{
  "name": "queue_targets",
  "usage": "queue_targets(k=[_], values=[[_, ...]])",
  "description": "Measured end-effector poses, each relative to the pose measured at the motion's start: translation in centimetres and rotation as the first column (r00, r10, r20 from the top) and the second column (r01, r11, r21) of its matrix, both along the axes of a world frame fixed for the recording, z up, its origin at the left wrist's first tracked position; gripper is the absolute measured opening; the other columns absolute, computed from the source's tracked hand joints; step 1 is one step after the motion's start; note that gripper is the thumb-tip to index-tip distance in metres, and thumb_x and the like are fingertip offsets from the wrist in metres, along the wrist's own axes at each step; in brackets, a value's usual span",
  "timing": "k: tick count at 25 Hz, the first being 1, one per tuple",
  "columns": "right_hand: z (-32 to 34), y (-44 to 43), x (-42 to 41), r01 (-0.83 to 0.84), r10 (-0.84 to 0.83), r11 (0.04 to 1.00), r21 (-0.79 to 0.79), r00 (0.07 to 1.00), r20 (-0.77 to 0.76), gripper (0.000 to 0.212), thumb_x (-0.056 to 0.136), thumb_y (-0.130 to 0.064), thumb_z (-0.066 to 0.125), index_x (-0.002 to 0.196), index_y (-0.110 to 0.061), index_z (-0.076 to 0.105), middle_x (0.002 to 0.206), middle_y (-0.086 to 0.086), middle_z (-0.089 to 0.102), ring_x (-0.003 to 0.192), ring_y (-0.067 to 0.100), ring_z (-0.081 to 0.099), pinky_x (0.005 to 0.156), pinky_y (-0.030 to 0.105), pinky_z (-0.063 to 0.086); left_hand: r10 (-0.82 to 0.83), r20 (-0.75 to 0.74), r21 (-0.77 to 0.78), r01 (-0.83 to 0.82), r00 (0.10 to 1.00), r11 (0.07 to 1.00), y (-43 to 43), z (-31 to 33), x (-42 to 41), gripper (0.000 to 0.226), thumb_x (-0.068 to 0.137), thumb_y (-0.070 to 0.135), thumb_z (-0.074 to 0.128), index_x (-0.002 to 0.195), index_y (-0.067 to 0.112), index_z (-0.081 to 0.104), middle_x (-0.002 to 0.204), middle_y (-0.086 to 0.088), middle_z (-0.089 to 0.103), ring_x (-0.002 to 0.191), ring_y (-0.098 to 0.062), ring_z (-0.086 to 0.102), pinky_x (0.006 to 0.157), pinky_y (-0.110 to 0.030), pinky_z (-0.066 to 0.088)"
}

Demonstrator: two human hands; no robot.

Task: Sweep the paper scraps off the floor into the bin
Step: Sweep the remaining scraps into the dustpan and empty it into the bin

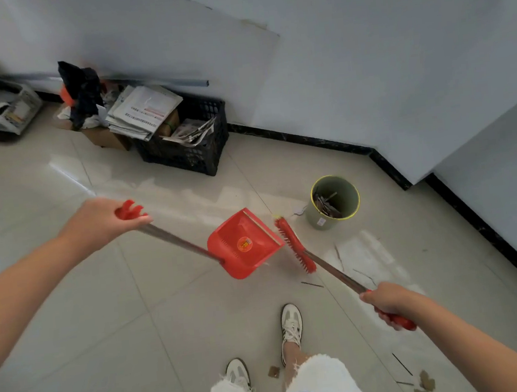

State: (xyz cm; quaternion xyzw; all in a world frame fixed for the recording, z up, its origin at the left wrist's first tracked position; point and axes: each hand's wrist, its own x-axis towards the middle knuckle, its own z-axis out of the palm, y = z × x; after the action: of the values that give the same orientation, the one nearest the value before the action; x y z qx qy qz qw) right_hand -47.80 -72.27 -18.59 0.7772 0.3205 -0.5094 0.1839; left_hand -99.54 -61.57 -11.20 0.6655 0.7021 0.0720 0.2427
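Tiled floor (71,311); left hand (103,220) grips dustpan (245,245) handle, right hand (389,301) clenches broom (294,244) handle.

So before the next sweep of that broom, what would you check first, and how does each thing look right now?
1. Right hand firm on the broom handle: ok.
2. Left hand holding the dustpan handle: ok.
3. Dustpan mouth faces the broom head: ok.
4. Dustpan lip flat on the floor: cannot tell.
5. Scraps gathered: not ok, brown scraps lie by the person's right foot, a pale one beside the bin.
6. Green bin upright and open: ok.
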Motion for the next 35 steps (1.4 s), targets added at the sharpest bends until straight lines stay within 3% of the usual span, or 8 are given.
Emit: queue_targets(k=[11, 15, 19, 23, 26, 28, 30, 35], values=[[-0.1, 11.4, 0.5, -0.072, 0.071, 0.976, 0.205, 0.997, 0.013, 0.039, 0.095, -0.027, 0.041, 0.066, -0.001, 0.044, 0.046, 0.013, 0.050, 0.034, 0.024, 0.048, 0.047, 0.026, 0.039, -0.179, -0.322, -0.180, 0.126, 0.930, 0.976, 3.5, -3.4, 9.4, 0.046, 0.078, 0.059, 0.061, 0.057, 0.021, 0.045, 0.065, -0.002, 0.051, 0.079, -0.030, 0.061, 0.063, -0.034, 0.045], [-3.5, 16.8, -0.7, -0.098, 0.105, 0.970, 0.224, 0.994, -0.022, 0.019, 0.096, -0.010, 0.033, 0.079, -0.002, 0.039, 0.053, 0.017, 0.046, 0.027, 0.022, 0.048, 0.038, 0.016, 0.033, -0.135, -0.344, -0.173, 0.078, 0.929, 0.982, 2.1, -7.2, 12.4, 0.036, 0.083, 0.057, 0.055, 0.094, 0.025, 0.067, 0.092, -0.004, 0.069, 0.091, -0.027, 0.064, 0.068, -0.033, 0.047], [-8.0, 17.8, -2.0, -0.391, 0.385, 0.916, 0.088, 0.920, 0.077, 0.032, 0.092, -0.004, 0.037, 0.064, 0.002, 0.052, 0.051, 0.017, 0.052, 0.034, 0.023, 0.047, 0.040, 0.022, 0.038, -0.069, -0.393, -0.109, 0.028, 0.917, 0.994, 0.7, -8.8, 12.9, 0.037, 0.083, 0.060, 0.054, 0.104, 0.032, 0.066, 0.093, 0.003, 0.071, 0.090, -0.022, 0.065, 0.060, -0.028, 0.039], [-11.1, 12.7, -3.3, -0.548, 0.534, 0.830, 0.103, 0.835, 0.133, 0.009, 0.091, -0.001, 0.037, 0.094, -0.009, 0.041, 0.063, 0.003, 0.037, 0.048, 0.014, 0.033, 0.042, 0.023, 0.026, 0.057, -0.433, -0.101, -0.111, 0.900, 0.989, -1.0, -8.9, 10.8, 0.037, 0.080, 0.065, 0.054, 0.101, 0.036, 0.066, 0.097, 0.003, 0.070, 0.094, -0.022, 0.065, 0.064, -0.028, 0.040], [-11.9, 6.9, -4.2, -0.568, 0.555, 0.812, 0.133, 0.823, 0.125, 0.027, 0.091, -0.001, 0.034, 0.115, -0.005, 0.045, 0.074, 0.005, 0.047, 0.057, 0.019, 0.046, 0.044, 0.024, 0.032, 0.020, -0.475, -0.143, -0.100, 0.880, 0.985, -3.1, -9.2, 8.6, 0.037, 0.079, 0.067, 0.052, 0.095, 0.036, 0.065, 0.097, 0.003, 0.070, 0.094, -0.021, 0.065, 0.065, -0.027, 0.042], [-11.8, 2.9, -4.7, -0.602, 0.587, 0.792, 0.103, 0.797, 0.140, 0.038, 0.092, -0.003, 0.035, 0.130, -0.004, 0.041, 0.105, 0.010, 0.061, 0.089, 0.027, 0.064, 0.064, 0.031, 0.051, -0.020, -0.478, -0.173, -0.072, 0.878, 0.982, -4.6, -9.4, 6.7, 0.038, 0.080, 0.065, 0.053, 0.090, 0.032, 0.065, 0.097, 0.003, 0.070, 0.095, -0.022, 0.065, 0.070, -0.028, 0.045], [-11.6, -1.7, -4.8, -0.637, 0.624, 0.767, 0.074, 0.768, 0.146, 0.046, 0.093, -0.003, 0.037, 0.139, -0.006, 0.036, 0.124, 0.013, 0.059, 0.111, 0.028, 0.062, 0.085, 0.034, 0.051, -0.056, -0.464, -0.195, -0.041, 0.884, 0.980, -6.0, -9.7, 4.4, 0.039, 0.079, 0.064, 0.053, 0.082, 0.026, 0.064, 0.095, 0.000, 0.069, 0.094, -0.025, 0.065, 0.073, -0.031, 0.047], [-11.2, -13.2, -2.1, -0.730, 0.728, 0.682, -0.045, 0.671, 0.145, 0.067, 0.093, -0.001, 0.036, 0.153, -0.019, 0.013, 0.128, 0.010, 0.058, 0.115, 0.025, 0.060, 0.093, 0.032, 0.048, -0.108, -0.455, -0.219, 0.006, 0.884, 0.976, -9.0, -10.4, 0.6, 0.038, 0.077, 0.062, 0.058, 0.084, 0.026, 0.067, 0.092, -0.006, 0.069, 0.089, -0.030, 0.064, 0.073, -0.035, 0.050]])
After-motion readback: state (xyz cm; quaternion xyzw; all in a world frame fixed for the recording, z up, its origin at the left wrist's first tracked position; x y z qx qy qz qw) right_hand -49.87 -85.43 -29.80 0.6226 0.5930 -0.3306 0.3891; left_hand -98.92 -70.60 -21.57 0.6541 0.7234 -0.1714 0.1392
